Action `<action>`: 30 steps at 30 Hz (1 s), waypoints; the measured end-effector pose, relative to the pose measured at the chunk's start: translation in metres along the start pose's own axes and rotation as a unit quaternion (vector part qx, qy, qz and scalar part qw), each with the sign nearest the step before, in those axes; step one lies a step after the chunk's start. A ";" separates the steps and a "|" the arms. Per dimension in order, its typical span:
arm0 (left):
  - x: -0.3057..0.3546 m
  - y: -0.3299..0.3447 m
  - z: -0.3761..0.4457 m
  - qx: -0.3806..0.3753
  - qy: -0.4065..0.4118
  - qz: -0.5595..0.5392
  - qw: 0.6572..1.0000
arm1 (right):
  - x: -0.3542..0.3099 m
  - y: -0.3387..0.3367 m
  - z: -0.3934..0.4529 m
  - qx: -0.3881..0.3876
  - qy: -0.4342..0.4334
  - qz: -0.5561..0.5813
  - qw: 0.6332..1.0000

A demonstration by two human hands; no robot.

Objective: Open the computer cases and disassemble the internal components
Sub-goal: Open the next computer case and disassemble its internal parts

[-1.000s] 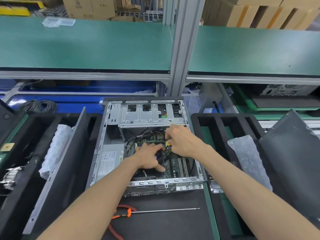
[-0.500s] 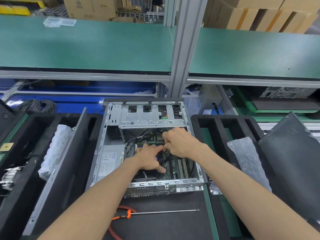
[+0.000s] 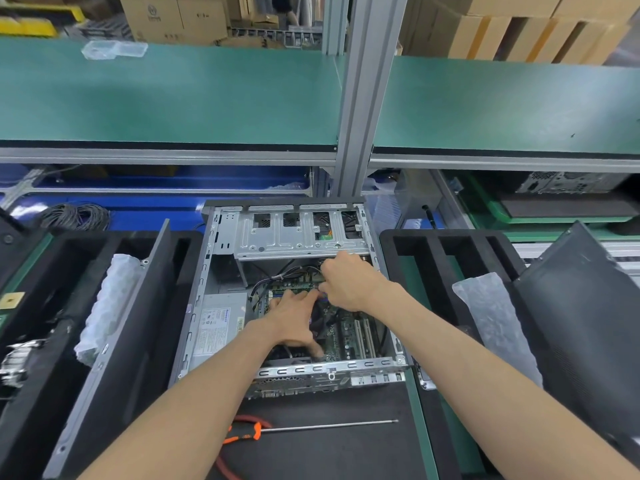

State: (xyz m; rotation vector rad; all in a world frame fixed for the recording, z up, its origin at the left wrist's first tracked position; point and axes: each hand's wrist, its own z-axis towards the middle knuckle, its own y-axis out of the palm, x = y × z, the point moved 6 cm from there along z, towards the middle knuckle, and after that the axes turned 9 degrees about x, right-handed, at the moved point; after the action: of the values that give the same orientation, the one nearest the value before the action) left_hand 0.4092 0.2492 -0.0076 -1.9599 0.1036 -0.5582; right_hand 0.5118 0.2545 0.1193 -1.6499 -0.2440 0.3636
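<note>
Dark matte tabletop (image 3: 346, 455) fills the bottom of the frame, with green mat showing along its right edge. Nearest the viewer lies a screwdriver (image 3: 311, 428), its thin steel shaft pointing right and its orange and black handle crossing a curved red-handled tool (image 3: 225, 465).

Above it, at centre frame, the computer case (image 3: 194, 327) lies on its side with the panel off, a grey sheet-metal box with a slotted rear rail along its near edge. Inside, a boxy grey power supply (image 3: 218, 323) with a printed label sits at the left, and a green circuit board (image 3: 349, 330) with long white slots sits at the right. Thin black cables (image 3: 277, 276) loop over the board.

Both bare hands reach into the case. The left hand (image 3: 294, 323) rests flat on the board, fingers spread and straight, thumb pointing toward the near rail. The right hand (image 3: 349, 284) is just above it, its fingers curled in a narrow grip pinching something small at the board; what it pinches is hidden.

A perforated metal drive cage (image 3: 294, 237) spans the far end of the case.

Left of the case, a black foam tray (image 3: 166, 306) holds a bubble-wrap sleeve (image 3: 107, 306). Another crinkled sleeve (image 3: 491, 323) lies on the foam tray (image 3: 426, 258) at right.

Farther up, a smooth green shelf (image 3: 173, 98) crosses the frame, split by an aluminium post (image 3: 363, 98), with cardboard boxes (image 3: 502, 32) behind.
</note>
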 end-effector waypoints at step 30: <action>0.007 -0.009 -0.007 0.070 -0.014 0.014 0.997 | 0.000 -0.004 -0.001 -0.011 -0.016 0.052 0.998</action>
State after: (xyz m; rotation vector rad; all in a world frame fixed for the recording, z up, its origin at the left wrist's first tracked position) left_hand 0.4103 0.2448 0.0049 -1.8269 0.0725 -0.5068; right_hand 0.5121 0.2540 0.1230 -1.6844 -0.1865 0.4684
